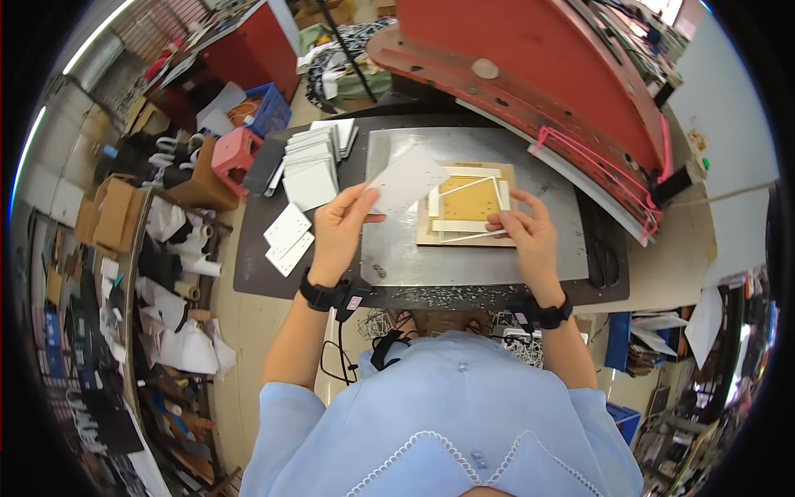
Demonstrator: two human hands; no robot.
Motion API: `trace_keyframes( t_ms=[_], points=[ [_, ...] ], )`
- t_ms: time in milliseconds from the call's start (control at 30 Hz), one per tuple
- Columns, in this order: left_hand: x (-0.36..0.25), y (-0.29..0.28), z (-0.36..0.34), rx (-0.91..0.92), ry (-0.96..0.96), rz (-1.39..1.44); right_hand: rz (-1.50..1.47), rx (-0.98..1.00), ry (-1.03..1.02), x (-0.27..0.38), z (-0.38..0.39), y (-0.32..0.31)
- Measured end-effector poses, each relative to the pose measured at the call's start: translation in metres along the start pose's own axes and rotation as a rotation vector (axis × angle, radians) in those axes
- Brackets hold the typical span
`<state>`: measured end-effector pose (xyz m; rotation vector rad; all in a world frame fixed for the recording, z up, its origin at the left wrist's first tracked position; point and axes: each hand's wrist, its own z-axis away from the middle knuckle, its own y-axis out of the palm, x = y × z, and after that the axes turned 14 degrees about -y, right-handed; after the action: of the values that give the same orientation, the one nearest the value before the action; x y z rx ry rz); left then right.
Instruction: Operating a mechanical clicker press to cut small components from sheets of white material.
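My left hand (342,228) pinches the near left corner of a white sheet (410,178), lifted and tilted over the metal plate (389,257). Small marks or holes dot the sheet. Between the fingers of my right hand (532,236) is a thin white frame-shaped offcut (472,190), slanting across a wooden board (424,238). That board has a yellow centre (468,205) bordered by cream strips, and lies on the plate. To the left are a fanned stack of white sheets (310,184) and a few white cards (287,225) with small holes.
A large red machine (530,62) with pink cords (592,161) overhangs the table's far right. The dark table (257,257) carries white scraps along its front edge. Beyond its left side stand a red stool (235,157) and a blue crate (267,112); cluttered shelves (137,315) line the left.
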<state>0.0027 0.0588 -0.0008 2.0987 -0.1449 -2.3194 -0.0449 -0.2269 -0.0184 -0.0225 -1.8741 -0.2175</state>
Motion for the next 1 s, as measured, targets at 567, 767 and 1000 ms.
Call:
trace_keyframes(
  t_ms=[567, 767, 1000],
  points=[
    [0.051, -0.187, -0.049, -0.599, -0.056, -1.035, 1.124, 0.406, 0.363, 0.095, 0.116, -0.204],
    [0.065, -0.168, -0.081, -0.717, 0.042, -1.037, 0.826, 0.195, 0.304, 0.111, 0.11, -0.147],
    [0.046, -0.164, -0.062, -0.54, 0.269, -0.445, 0.716, 0.257, 0.207, 0.111, 0.077, -0.119]
  ],
)
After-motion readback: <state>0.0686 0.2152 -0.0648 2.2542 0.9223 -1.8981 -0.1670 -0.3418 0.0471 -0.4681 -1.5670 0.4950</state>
